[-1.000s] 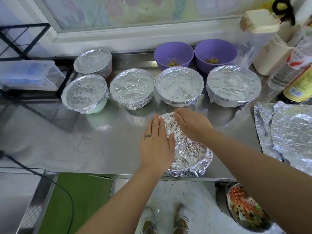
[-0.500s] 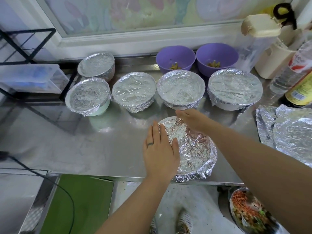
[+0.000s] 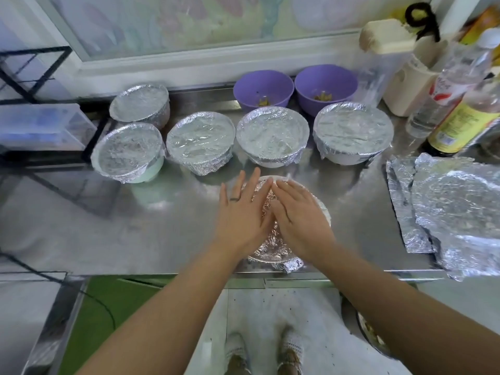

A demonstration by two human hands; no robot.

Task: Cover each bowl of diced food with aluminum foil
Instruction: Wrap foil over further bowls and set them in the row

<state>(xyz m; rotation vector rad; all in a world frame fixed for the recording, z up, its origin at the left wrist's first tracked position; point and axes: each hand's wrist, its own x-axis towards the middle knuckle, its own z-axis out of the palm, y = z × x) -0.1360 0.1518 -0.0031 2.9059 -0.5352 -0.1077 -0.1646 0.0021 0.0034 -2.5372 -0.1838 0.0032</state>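
Crinkled silver foil covers (image 3: 273, 131) across the middle, two purple bowls (image 3: 263, 86) upper centre, pale green bowl (image 3: 153, 171) at left, shiny grey desk (image 3: 81, 226), yellow-labelled bottle (image 3: 460, 123) upper right, green floor (image 3: 108, 320) lower left, dark ring (image 3: 234, 199) on the left hand (image 3: 240, 215).

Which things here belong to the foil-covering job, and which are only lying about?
Job: front foil-wrapped bowl, left hand and right hand flat on it; five foil-covered bowls; two uncovered purple bowls; spare foil sheets.
Lying about: yellow-label bottle; red-label bottle; cream-lidded container; clear plastic box.
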